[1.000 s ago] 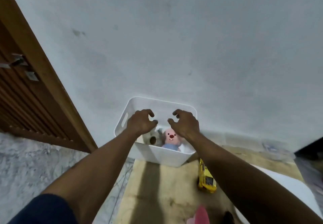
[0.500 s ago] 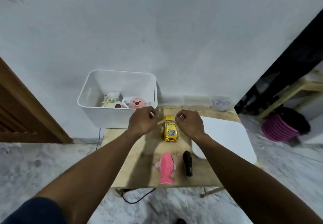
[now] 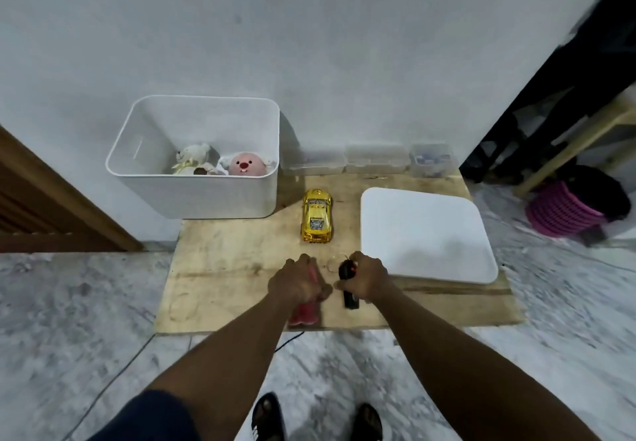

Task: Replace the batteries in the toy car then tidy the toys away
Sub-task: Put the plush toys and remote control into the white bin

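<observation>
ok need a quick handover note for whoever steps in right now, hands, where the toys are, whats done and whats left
Left hand: closed over the pink plush toy on the wooden board.
Right hand: gripping the black remote, still low on the board.
Yellow toy car: upright on the board, untouched, between the white bin and the white lid.
Done: two plush toys already lie in the bin.
Left: bin the pink plush, remote and car, then probably fit the lid. Battery state cannot be told from here.
</observation>
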